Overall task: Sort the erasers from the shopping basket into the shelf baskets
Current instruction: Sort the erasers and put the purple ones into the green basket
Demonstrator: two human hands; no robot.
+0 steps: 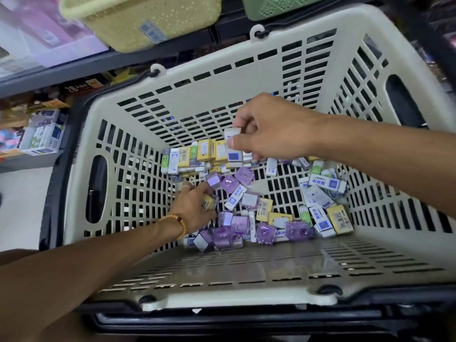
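Both my hands are down in the cream shopping basket [246, 77], which fills most of the frame. My right hand [269, 127], centre-right, grips a small stack of white erasers with blue print [233, 146], thumb across the front, fingers curled behind; the stack is lifted above the pile. My left hand [195, 206], lower centre-left, wears a bead bracelet [176, 224] on the wrist and a ring on one finger. Its fingers curl around a yellow eraser [208, 202] low in the basket, fingertips among the purple ones.

Loose erasers cover the basket floor. Yellow-sleeved erasers [204, 151] are bunched against the far wall, upper centre. Clear purple erasers [243, 175] sit in the middle, and more of them run along the near edge of the pile. White-and-blue erasers [325, 185] lie heaped at the right side, with a few green-and-white ones mixed in. A yellow barcode-labelled eraser [341, 219] lies at the lower right of the pile.

Above the shopping basket, at the top of the frame, a yellow shelf basket [148, 18] sits at upper left and a green shelf basket [276, 6] at upper centre; I cannot see inside either. Boxed stock [43, 134] sits on a lower shelf at the left edge, blurred.
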